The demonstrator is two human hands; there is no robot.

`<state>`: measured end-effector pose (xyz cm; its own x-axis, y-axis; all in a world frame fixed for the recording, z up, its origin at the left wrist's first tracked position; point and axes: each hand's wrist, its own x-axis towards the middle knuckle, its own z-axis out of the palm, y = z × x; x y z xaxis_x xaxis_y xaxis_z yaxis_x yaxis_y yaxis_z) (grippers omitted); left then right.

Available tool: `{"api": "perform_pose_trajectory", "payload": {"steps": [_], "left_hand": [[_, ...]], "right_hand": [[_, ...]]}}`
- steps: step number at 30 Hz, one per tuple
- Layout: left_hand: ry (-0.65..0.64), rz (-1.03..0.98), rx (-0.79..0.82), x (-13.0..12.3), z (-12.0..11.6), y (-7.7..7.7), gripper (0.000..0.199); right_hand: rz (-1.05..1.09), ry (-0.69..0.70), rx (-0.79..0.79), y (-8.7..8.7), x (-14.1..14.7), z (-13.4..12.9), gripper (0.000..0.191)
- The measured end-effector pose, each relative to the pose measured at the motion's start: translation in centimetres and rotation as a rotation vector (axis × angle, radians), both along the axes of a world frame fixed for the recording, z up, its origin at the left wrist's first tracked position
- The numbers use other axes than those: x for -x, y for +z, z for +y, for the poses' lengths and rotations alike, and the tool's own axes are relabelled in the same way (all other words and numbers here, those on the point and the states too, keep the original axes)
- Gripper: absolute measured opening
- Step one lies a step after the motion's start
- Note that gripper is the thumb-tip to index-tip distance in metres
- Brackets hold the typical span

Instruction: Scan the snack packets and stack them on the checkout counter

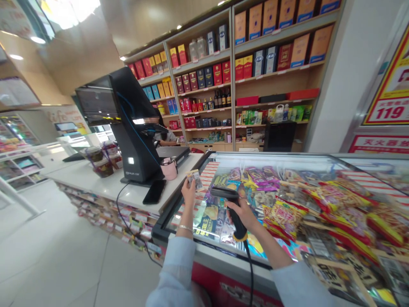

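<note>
My left hand (189, 190) pinches a small printed packet (196, 178), held up above the left end of the glass-topped freezer (252, 160). In my right hand (242, 209) is a black barcode scanner (225, 192) with a yellow ring at the base of its handle. Its head points left toward the packet, with a gap between them. A black cable (251, 268) hangs from the handle past the freezer's front edge. What exactly is printed on the packet is too small to read.
On the white counter (137, 198) at left are a phone (154, 192), a pink cup (169, 169), a checkout terminal (137, 132) and several tubs (104, 166). Snack bags (284, 217) lie on the freezer at right. A person (164, 135) sits behind the counter, before shelves of boxes (204, 79).
</note>
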<state>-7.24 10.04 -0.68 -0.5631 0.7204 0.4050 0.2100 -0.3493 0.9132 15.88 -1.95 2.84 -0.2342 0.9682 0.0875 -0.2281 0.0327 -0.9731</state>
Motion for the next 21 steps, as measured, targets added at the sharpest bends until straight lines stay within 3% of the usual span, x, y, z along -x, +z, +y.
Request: {"api": "perform_pose_trajectory", "payload": {"steps": [11, 21], "left_hand": [[0.026, 0.008, 0.015, -0.33, -0.31, 0.36, 0.036], [0.024, -0.013, -0.018, -0.13, 0.09, -0.22, 0.038]], "right_hand": [[0.004, 0.023, -0.015, -0.2, -0.07, 0.24, 0.026], [-0.027, 0.026, -0.005, 0.05, -0.11, 0.19, 0.026]]}}
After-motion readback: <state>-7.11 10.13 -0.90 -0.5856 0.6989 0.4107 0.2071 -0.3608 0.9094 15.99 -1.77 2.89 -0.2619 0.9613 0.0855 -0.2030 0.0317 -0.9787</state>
